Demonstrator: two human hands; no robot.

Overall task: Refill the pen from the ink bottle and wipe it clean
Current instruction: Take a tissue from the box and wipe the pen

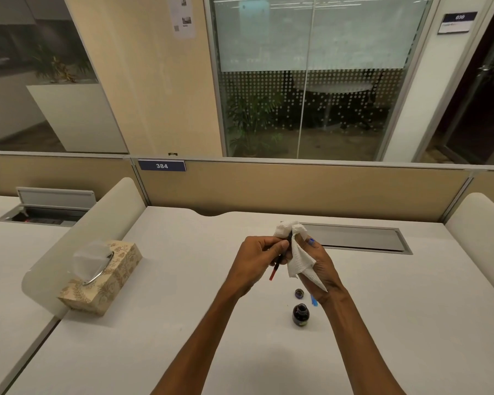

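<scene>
My left hand (258,256) grips a slim pen part (275,269) with a dark body and a red lower end that points down toward the table. My right hand (317,263) holds a white tissue (298,252) wrapped around the pen's upper end, which is hidden inside it. A blue ink stain shows on a right fingertip. Below the hands the open dark ink bottle (300,315) stands upright on the white table (183,323). Its small round cap (299,293) lies just beyond it. A blue pen piece (313,300) lies partly under my right wrist.
A patterned tissue box (103,277) with a tissue sticking up sits at the left near a rounded desk divider (97,223). A grey cable flap (357,238) lies shut in the table behind my hands. A beige partition (297,189) closes off the far edge.
</scene>
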